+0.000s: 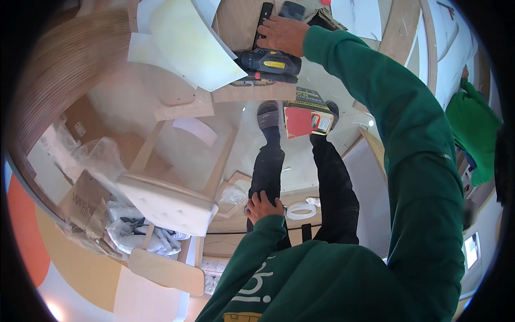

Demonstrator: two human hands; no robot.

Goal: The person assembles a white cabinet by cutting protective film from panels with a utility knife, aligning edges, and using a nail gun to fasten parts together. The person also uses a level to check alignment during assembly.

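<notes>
My right hand [282, 35] reaches over a wooden board [236, 94], its fingers curled on a long, thin black bar [263, 21]. Just below that hand lies a cordless drill [273, 61], dark with a yellow label. A slim dark tool with a red part [265, 77] sits along the drill's near side; its kind is hard to make out. Curved white sheets [188, 43] overlap the board to the left. My left hand [263, 207] rests on my left leg with its fingers apart, holding nothing.
A red and yellow box [299, 122] stands on the floor between my feet. To the left are a wooden chair with a white tufted seat [166, 203], plastic wrapping [142, 233] and a curved slatted wooden piece [70, 75]. Another person in green [472, 126] is at the far right.
</notes>
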